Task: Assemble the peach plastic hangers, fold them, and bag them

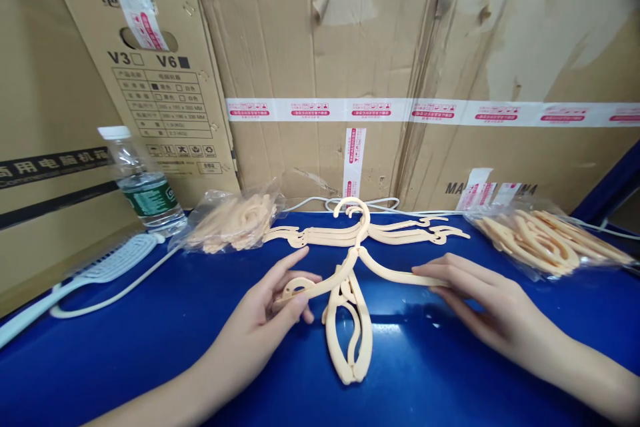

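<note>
A cream plastic folding hanger (385,271) is held up between my hands, its two arms spread and its hook pointing up. My left hand (280,303) grips the end of the left arm, thumb in front and fingers behind. My right hand (483,297) pinches the end of the right arm between thumb and fingers. Below and partly behind it, a folded hanger (369,330) lies on the blue table (200,360). Farther back, several opened hangers (327,236) lie together, partly hidden by the held hanger's neck.
Clear bags of folded hangers sit at the back left (233,221) and back right (545,240). A water bottle (150,197) and a pale blue hairbrush (117,260) are at left. A white cable (305,201) runs along the back before cardboard boxes (310,33).
</note>
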{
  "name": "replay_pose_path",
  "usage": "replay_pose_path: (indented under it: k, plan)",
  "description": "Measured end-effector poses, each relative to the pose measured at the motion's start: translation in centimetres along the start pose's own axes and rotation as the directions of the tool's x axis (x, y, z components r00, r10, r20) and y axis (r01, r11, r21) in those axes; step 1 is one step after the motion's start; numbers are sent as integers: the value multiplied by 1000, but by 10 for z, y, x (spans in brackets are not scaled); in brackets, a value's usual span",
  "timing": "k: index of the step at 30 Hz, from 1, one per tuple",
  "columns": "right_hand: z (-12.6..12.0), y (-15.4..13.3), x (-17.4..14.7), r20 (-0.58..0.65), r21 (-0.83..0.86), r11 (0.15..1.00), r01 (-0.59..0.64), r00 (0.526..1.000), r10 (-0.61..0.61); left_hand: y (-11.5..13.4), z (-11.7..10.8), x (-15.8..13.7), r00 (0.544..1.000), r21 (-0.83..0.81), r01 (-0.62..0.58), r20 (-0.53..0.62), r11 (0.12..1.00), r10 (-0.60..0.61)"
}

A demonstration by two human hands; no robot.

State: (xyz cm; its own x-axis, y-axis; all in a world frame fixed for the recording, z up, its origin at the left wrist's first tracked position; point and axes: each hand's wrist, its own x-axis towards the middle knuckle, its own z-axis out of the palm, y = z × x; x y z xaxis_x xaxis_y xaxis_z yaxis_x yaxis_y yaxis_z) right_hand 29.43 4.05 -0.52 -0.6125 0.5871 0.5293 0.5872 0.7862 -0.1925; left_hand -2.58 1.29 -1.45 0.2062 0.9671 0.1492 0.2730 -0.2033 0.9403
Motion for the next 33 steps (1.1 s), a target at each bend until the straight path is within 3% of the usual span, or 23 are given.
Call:
replay_pose_path:
  k: [4, 8, 18, 21, 26, 29, 33]
  plan:
    - [-3, 3, 0, -78, -179, 983, 51, 995, -66, 3, -2, 2, 999, 93, 33, -26, 995, -31]
    - [-10, 6, -4, -164, -409, 912, 2, 983, -76, 4, -3, 2, 996, 53, 66, -61, 996, -63]
    - [-22, -8, -3, -106, -726, 676, 126, 951, -291, 7, -2, 6, 993, -12, 84, -87, 996, -85]
    - [-16, -6, -5, -120, -655, 748, 106, 963, -241, 5, -1, 6, 991, -15, 96, -94, 995, -97]
    - [-4, -5, -5, -225, -329, 944, -31, 973, -47, 5, -2, 5, 992, -37, 73, -102, 997, -76]
    - [-1, -3, -2, -275, -135, 982, -135, 957, 94, 4, -3, 5, 992, -32, 69, -103, 997, -72]
    - [-1, 5, -1, -222, 139, 952, -273, 928, 299, 1, -2, 6, 992, -49, 49, -112, 998, -54]
